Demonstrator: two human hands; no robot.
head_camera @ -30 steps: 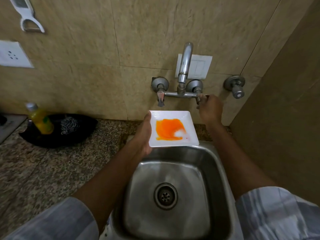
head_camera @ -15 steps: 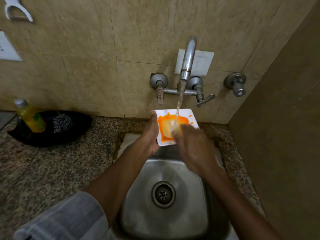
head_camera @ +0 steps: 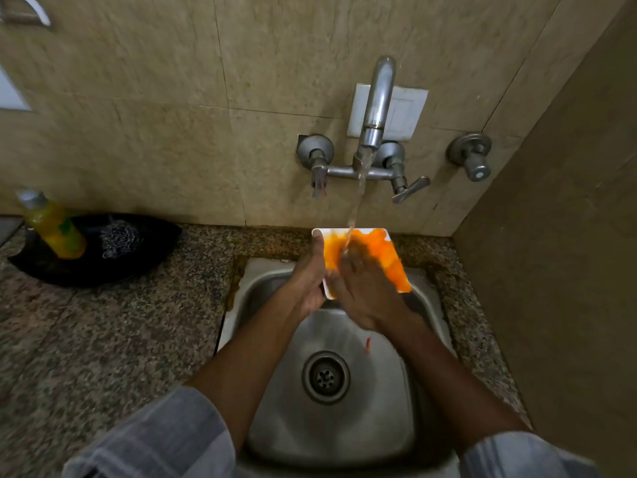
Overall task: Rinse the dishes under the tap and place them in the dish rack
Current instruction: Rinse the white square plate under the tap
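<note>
2 bare forearms in view, no watch, rings or gloves showing. The left sleeve (head_camera: 155, 439) is grey-blue fabric with paler checked stripes, pushed up short of the elbow. The right sleeve (head_camera: 527, 457) matches it, same pale plaid, loose and soft-looking, its edge blurred at the frame's bottom.

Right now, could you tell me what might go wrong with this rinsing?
The left hand holds the wet square plate by one edge only, so it could slip into the sink. The stream from the tap hits the orange residue while the right hand rubs it, so orange water may splash onto the counter.
</note>
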